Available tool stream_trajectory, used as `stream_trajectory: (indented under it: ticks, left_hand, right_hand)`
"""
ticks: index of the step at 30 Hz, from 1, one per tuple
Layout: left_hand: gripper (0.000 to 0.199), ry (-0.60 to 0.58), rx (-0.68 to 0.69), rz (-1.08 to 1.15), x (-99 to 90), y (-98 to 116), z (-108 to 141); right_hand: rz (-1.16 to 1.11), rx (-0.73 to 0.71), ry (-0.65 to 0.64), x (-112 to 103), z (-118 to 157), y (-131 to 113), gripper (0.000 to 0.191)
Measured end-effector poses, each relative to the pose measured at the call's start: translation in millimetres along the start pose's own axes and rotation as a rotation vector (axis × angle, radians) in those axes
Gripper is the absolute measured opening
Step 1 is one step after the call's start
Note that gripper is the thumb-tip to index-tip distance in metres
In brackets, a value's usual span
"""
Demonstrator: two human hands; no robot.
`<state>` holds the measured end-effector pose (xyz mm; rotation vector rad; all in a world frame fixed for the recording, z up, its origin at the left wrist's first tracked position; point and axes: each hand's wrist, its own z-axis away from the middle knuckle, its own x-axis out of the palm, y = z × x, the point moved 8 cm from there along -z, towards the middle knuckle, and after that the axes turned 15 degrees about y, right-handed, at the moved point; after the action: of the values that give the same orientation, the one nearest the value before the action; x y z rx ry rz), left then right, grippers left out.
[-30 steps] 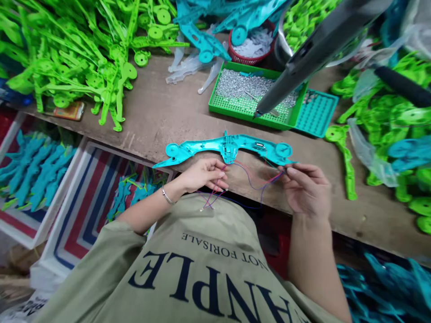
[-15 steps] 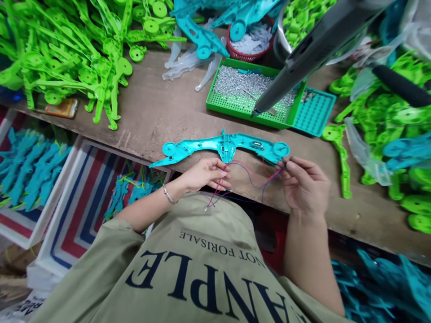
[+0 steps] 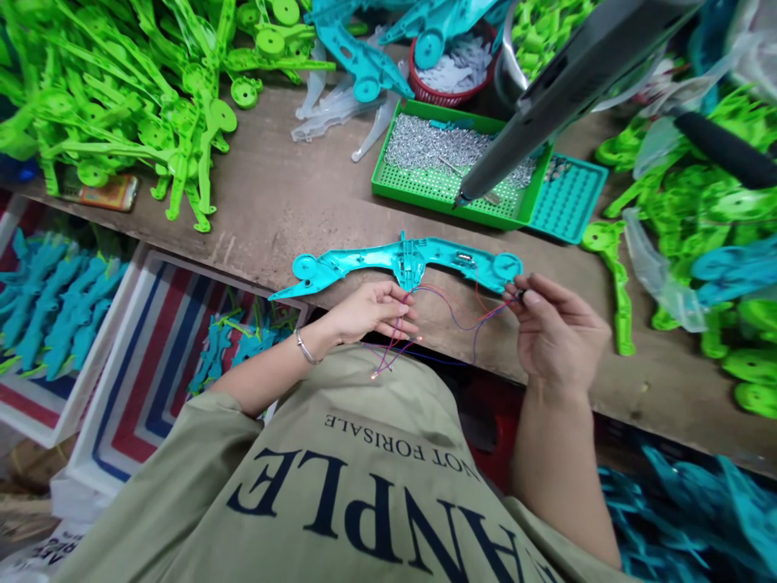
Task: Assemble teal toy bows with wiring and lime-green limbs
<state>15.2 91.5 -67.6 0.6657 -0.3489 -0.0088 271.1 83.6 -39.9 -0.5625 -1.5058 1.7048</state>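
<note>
A blue bow-shaped plastic shell [image 3: 370,257] lies across the table near its front edge, its hollow side up. My left hand [image 3: 380,312], with a bracelet at the wrist, pinches thin red and blue wires [image 3: 397,328] just below the shell's middle. Small lit tips on the wires hang beneath those fingers. My right hand [image 3: 555,328] is closed on a small dark part [image 3: 520,296] beside the shell's right round end. Wires run from that part in a loop toward my left hand.
A green tray [image 3: 449,176] of screws stands behind the shell, under a hanging dark screwdriver [image 3: 522,134]. Green parts [image 3: 133,105] are heaped at the left and right. A red basket [image 3: 449,95] stands at the back. White crates [image 3: 154,324] with blue parts are at lower left.
The wire tips below my left hand now glow. My right hand has shifted slightly right and up with the dark part. The shell lies where it was.
</note>
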Motion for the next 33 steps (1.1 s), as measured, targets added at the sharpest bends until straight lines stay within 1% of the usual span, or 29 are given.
stream_trajectory:
  ticks: [4,8,10,12,14,16,19,21,22,24,25,26,28,30,31,32,33]
  left_hand:
    - [0.010,-0.011,0.008,-0.015,2.7,2.2,-0.4]
    - [0.013,0.009,0.067,-0.090,0.3,6.6,-0.9]
    - [0.014,0.051,0.139,-0.170,-4.2,13.3,-0.2]
    - [0.011,0.121,0.260,-0.290,-9.1,24.7,1.9]
    - [0.010,0.165,0.390,-0.416,-8.5,36.2,6.5]
    - [0.014,0.128,0.454,-0.532,0.6,39.2,12.5]
    - [0.018,-0.014,0.487,-0.800,22.8,28.6,24.6]
    - [0.018,-0.098,0.566,-1.007,36.7,21.9,35.1]
    - [0.017,-0.136,0.618,-1.077,42.5,20.2,40.1]
    - [0.018,-0.170,0.722,-1.108,49.0,22.2,46.8]
    - [0.019,-0.152,0.785,-1.081,49.1,27.2,48.1]
    - [0.021,-0.101,0.866,-1.048,46.6,35.1,48.2]
    - [0.025,0.074,1.061,-1.026,35.8,54.3,46.2]
    - [0.034,0.293,1.216,-1.116,22.0,69.9,40.6]
    - [0.043,0.397,1.249,-1.191,15.1,75.2,35.7]
    - [0.055,0.477,1.252,-1.266,9.1,78.7,29.7]
    - [0.066,0.525,1.237,-1.327,4.3,80.6,23.6]
  right_hand:
    - [0.032,-0.020,0.005,-4.6,-1.5,0.4,0.029]
    - [0.163,-0.093,0.009,-13.7,-1.7,-0.7,0.025]
    - [0.248,-0.131,-0.003,-16.9,-1.3,-0.1,0.025]
    - [0.320,-0.171,-0.028,-16.7,-0.6,0.2,0.024]
    - [0.385,-0.244,-0.051,-12.9,0.4,-3.6,0.022]
    - [0.485,-0.368,-0.074,-5.8,2.4,-13.0,0.020]
    - [0.701,-0.630,-0.134,11.4,8.6,-32.2,0.017]
    - [0.808,-0.777,-0.181,23.9,12.6,-42.2,0.016]
    - [0.836,-0.828,-0.198,29.6,13.4,-45.8,0.016]
    - [0.858,-0.875,-0.216,39.9,12.0,-49.8,0.017]
    - [0.858,-0.876,-0.224,45.3,10.2,-50.0,0.016]
    - [0.859,-0.865,-0.238,51.3,7.9,-48.8,0.016]
    - [0.877,-0.821,-0.283,65.0,3.5,-42.6,0.014]
    - [0.916,-0.774,-0.336,79.1,0.6,-34.0,0.013]
    - [0.941,-0.756,-0.357,85.2,-0.2,-29.7,0.013]
    - [0.965,-0.742,-0.371,90.2,-0.7,-25.9,0.014]
    - [0.984,-0.730,-0.381,94.0,-0.9,-22.7,0.014]
